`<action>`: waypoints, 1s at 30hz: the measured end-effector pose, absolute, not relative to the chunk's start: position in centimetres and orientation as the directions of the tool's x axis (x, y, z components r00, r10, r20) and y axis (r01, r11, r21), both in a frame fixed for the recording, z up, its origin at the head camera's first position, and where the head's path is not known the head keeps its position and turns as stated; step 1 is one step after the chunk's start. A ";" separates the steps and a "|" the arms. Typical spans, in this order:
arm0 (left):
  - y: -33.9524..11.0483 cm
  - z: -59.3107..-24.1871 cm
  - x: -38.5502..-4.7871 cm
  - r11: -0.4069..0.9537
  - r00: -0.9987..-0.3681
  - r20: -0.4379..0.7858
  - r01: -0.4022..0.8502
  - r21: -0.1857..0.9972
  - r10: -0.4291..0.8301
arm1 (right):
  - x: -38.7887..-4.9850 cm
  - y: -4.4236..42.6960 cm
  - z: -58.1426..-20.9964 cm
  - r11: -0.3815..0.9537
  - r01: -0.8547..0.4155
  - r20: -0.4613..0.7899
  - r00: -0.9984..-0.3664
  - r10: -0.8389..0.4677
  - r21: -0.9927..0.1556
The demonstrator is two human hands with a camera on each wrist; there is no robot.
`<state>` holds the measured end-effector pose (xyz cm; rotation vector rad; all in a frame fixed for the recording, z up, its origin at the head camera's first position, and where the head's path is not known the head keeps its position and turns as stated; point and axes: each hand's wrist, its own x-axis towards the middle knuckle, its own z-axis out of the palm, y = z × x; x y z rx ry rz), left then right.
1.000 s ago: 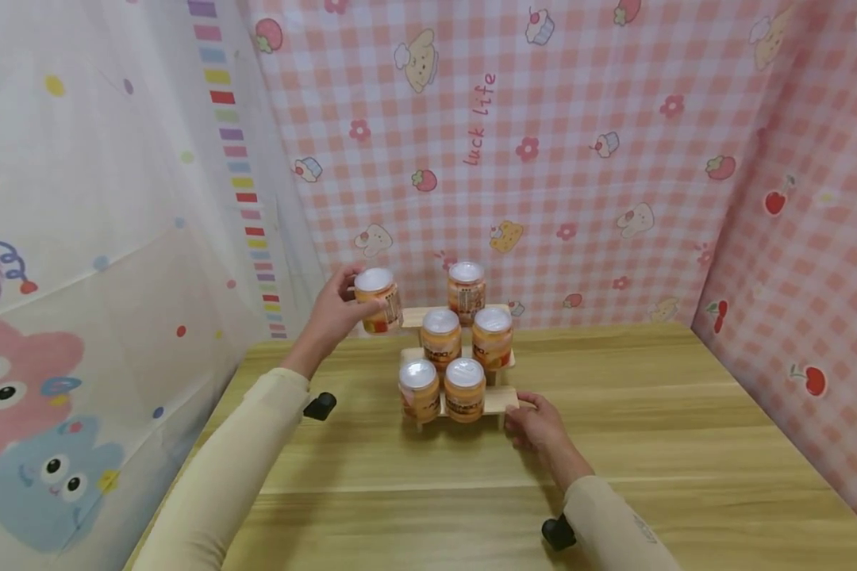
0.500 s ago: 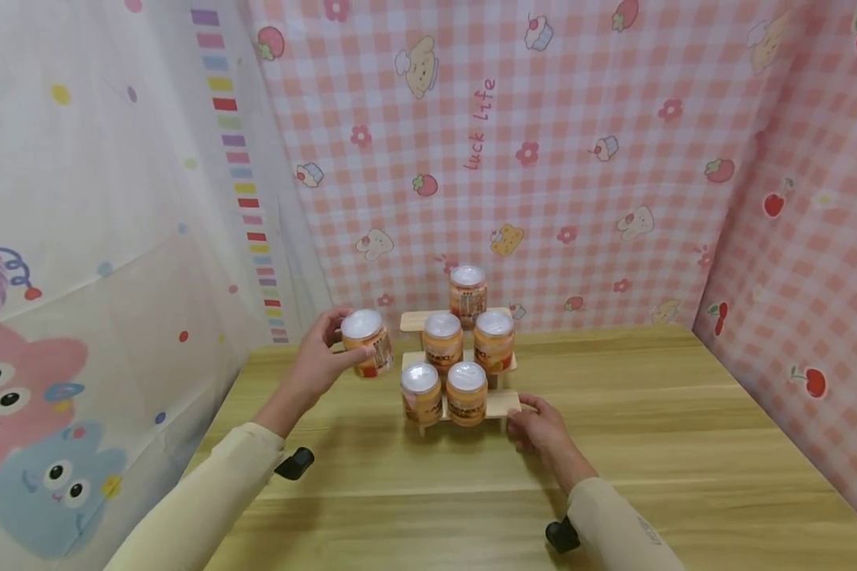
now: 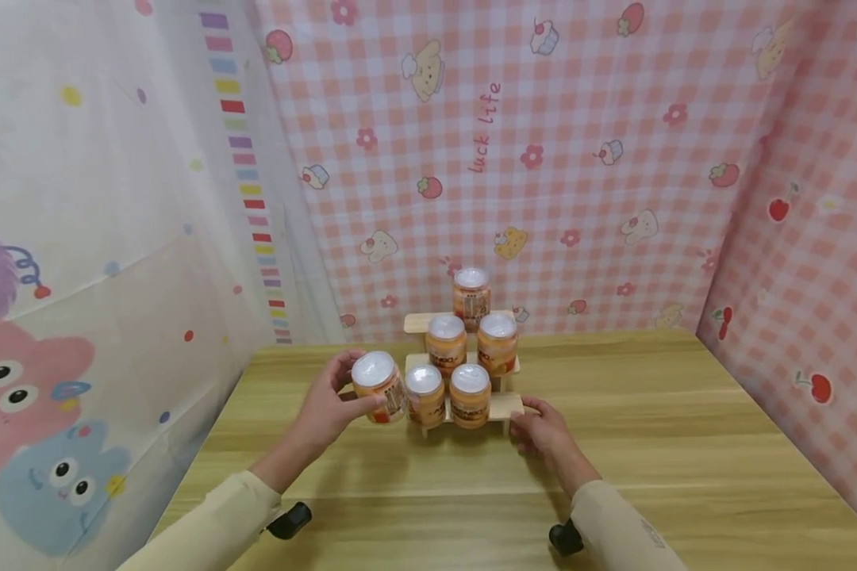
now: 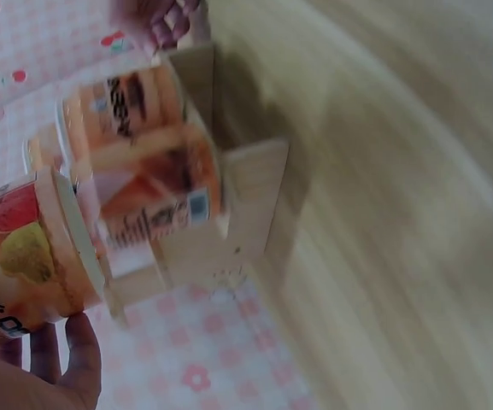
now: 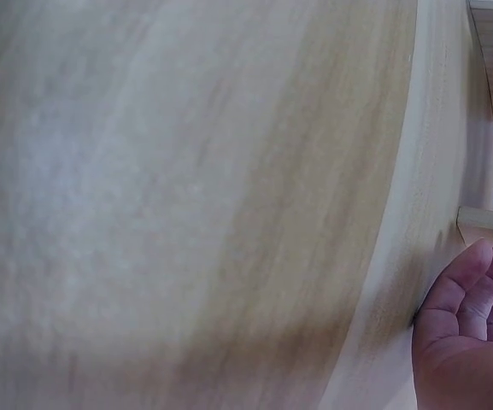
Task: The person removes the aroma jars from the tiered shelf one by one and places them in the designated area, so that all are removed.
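My left hand (image 3: 328, 406) grips an orange fruit-label can (image 3: 386, 399) with a silvery lid, holding it just left of a three-step wooden display rack (image 3: 505, 405). In the left wrist view the held can (image 4: 24, 256) is close beside the cans on the rack. Two cans stand on the front step, the left one (image 3: 426, 404) nearest the held can. The middle step bears two more, and a single can (image 3: 471, 301) stands on the top step. At the front step's right end, my right hand (image 3: 546, 432) holds the board's edge, thumb uppermost.
The rack stands on a wood-grain table (image 3: 650, 444). Behind it hangs a pink checked cloth (image 3: 586, 198), with more checked cloth at the right. A white cartoon-print curtain (image 3: 150, 238) borders the left side.
My left hand has brought the can down from beside the top step, past the middle, to about front-step level. The right hand stays at the rack's right end.
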<state>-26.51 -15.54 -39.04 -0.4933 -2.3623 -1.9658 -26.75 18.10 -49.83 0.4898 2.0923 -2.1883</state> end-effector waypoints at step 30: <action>-10.6 -47.5 -23.1 0.117 -0.934 0.125 0.173 0.978 0.335 | -26.6 18.2 -49.8 -0.057 0.272 -0.278 -0.950 0.141 -0.961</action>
